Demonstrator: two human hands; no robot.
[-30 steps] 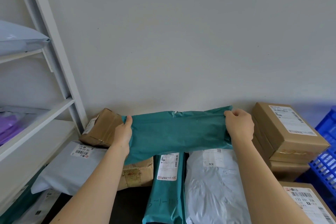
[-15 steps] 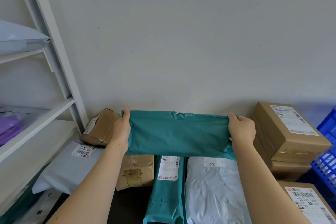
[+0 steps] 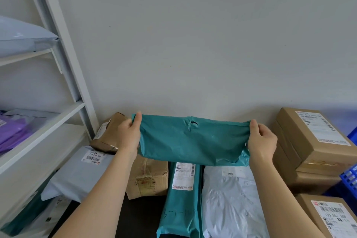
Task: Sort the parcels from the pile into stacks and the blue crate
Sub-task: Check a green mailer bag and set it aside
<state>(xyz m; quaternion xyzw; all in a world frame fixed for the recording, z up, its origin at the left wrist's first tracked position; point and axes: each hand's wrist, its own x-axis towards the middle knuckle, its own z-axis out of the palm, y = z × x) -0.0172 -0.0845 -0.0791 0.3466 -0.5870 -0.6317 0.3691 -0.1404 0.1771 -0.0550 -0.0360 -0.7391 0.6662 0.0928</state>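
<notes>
Right now the teal mailer bag [image 3: 193,141] is up in the air in front of the wall [image 3: 193,44], stretched sideways btw both hands, above the pile. The left hand [image 3: 128,135] grips its left end, thumb on the front & fingers curled behind. The right hand [image 3: 262,141] pinches the right end the same way. There's a small tear [image 3: 193,123] near the bag's top edge, approx mid-width.

Directly under it, partly covered by its lower edge:
- a second teal bag [image 3: 179,208] w/ a white label, lying lengthwise toward the camera
- a grey-white bag [image 3: 229,199] touching that one's right side
- a taped brown box [image 3: 150,176] on its left, top hidden by the held bag & left wrist

Behind the left hand a tilted brown box [image 3: 106,133] leans on a grey bag [image 3: 81,172] w/ a barcode label.

To the right there's a stack of brown boxes [image 3: 313,141] against the wall, w/ another labelled box [image 3: 332,216] nearer the camera. The blue crate [image 3: 349,177] is at the far right edge, mostly out of frame, behind those boxes.

At left stands a white shelf rack [image 3: 63,110] w/ a pale bag [image 3: 23,38] on the upper shelf & purple bags [image 3: 11,131] on the one below.
</notes>
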